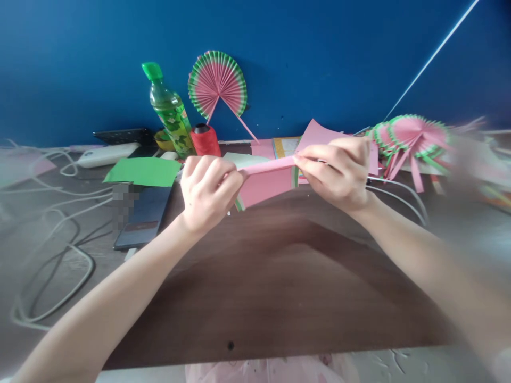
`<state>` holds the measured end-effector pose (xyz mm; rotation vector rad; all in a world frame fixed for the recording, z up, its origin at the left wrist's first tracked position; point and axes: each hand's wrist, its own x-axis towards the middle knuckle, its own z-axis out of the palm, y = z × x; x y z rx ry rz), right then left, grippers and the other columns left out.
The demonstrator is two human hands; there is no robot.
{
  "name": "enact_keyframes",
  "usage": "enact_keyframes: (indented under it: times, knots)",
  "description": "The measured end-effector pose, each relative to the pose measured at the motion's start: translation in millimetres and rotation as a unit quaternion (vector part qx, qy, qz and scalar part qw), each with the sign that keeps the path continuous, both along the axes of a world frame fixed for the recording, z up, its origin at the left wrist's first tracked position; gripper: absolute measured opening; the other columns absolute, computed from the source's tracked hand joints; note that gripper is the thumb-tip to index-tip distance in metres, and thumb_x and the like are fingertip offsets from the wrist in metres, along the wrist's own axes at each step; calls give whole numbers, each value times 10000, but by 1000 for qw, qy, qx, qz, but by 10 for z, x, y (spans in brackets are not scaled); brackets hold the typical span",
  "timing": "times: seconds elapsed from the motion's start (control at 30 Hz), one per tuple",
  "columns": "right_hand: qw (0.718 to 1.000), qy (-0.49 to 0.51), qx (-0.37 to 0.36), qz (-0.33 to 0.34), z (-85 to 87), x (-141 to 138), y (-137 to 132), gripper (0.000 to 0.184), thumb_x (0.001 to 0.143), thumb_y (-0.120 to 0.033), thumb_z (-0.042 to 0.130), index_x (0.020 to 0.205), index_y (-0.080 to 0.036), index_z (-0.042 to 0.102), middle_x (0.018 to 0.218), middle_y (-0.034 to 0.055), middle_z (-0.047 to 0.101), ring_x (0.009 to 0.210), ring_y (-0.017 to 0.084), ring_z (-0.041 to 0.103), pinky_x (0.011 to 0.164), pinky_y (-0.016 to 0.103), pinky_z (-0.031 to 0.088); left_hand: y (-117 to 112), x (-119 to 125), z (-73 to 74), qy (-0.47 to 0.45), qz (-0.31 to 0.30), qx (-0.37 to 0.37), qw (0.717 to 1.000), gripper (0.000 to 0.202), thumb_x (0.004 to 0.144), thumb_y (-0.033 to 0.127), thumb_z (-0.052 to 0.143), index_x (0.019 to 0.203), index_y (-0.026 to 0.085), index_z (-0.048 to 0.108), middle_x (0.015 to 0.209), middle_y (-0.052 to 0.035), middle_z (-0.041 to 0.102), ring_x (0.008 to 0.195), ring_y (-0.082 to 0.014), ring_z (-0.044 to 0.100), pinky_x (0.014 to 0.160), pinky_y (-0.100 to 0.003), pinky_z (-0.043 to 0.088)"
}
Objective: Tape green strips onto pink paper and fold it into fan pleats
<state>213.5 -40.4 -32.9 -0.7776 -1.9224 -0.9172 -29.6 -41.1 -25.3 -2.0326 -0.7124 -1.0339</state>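
A pink sheet of paper with green and white bands at its short ends is stretched between my hands above the table. Its top edge looks folded into a narrow strip. My left hand pinches the left end, fingers curled over it. At the right end, my right hand grips the strip between thumb and fingertips. Behind, a finished pink-and-green pleated paper fan leans on the blue wall. Another pink sheet lies just behind my right hand, partly hidden by it.
Along the back stand a green-capped bottle and a red thread spool. Green paper overlaps a dark phone on the left, near white cables. Several paper fans are piled at right. The brown table's front edge is close.
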Motion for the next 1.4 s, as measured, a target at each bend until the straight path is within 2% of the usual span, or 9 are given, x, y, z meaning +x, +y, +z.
enact_keyframes:
  times: [0.07, 0.3, 0.57, 0.67, 0.73, 0.87, 0.97, 1.17, 1.4]
  knots:
    - [1000, 10, 15, -8, 37, -12, -32, 129, 867, -232, 506, 926, -288, 606, 909, -2, 681, 770, 154, 588, 698, 330, 439, -18, 2, 36, -16, 6, -2, 1000, 186, 802, 239, 555, 633, 185, 499, 677, -24, 550, 596, -125, 475, 551, -294, 315]
    - [991, 3, -130, 29, -5, -35, -32, 146, 902, -255, 428, 970, -245, 557, 1064, 45, 658, 982, 172, 619, 793, 324, 519, 9, -19, 28, -37, -34, 3, 999, 164, 788, 179, 553, 637, 184, 488, 722, -15, 567, 641, -115, 502, 548, -254, 368]
    - [946, -9, -322, 40, -70, -11, 10, 226, 901, -273, 396, 958, -219, 608, 1081, 74, 651, 969, 209, 608, 780, 349, 482, -22, 37, 40, -28, 52, -214, 975, 161, 826, 215, 483, 682, 186, 548, 780, -47, 584, 726, -156, 528, 584, -275, 383]
    - [916, -4, -398, 51, -56, 10, 70, 209, 859, -289, 467, 838, -187, 648, 901, 64, 680, 811, 185, 611, 720, 320, 455, -8, 58, 55, 6, 63, -357, 932, 100, 795, 240, 517, 739, 180, 575, 776, -32, 589, 686, -142, 527, 566, -254, 370]
    - [881, 0, -468, 64, -35, 30, 108, 175, 806, -298, 539, 767, -179, 662, 795, 49, 670, 733, 168, 586, 683, 303, 437, 16, 53, 57, 18, 56, -474, 878, 94, 767, 267, 547, 751, 180, 579, 742, -12, 594, 656, -133, 531, 573, -246, 373]
    - [766, -27, -637, 84, -26, 75, 163, 162, 734, -320, 593, 751, -181, 675, 755, 27, 658, 690, 149, 558, 638, 280, 404, 95, 9, -9, 40, 10, -656, 754, 100, 739, 267, 546, 768, 181, 588, 707, 6, 614, 643, -127, 552, 575, -227, 385]
    - [703, -32, -705, 94, -79, 101, 201, 195, 721, -339, 588, 781, -171, 669, 744, 20, 661, 675, 141, 558, 624, 273, 387, 163, -24, -90, 56, -28, -714, 697, 109, 720, 265, 548, 758, 171, 590, 710, 6, 628, 640, -121, 553, 579, -220, 387]
    - [657, 32, -745, 111, -191, 127, 270, 231, 678, -382, 623, 736, -160, 605, 720, 13, 647, 696, 144, 577, 665, 277, 400, 213, -27, -146, 37, -40, -734, 677, 142, 696, 298, 561, 705, 157, 574, 638, 15, 597, 587, -105, 511, 552, -216, 368]
    - [665, 8, -740, 101, -190, 94, 252, 211, 665, -367, 624, 653, -162, 577, 696, 3, 600, 628, 111, 508, 590, 256, 357, 209, -32, -196, 50, -59, -739, 669, 136, 698, 288, 556, 647, 163, 552, 661, 15, 614, 574, -100, 515, 535, -213, 362]
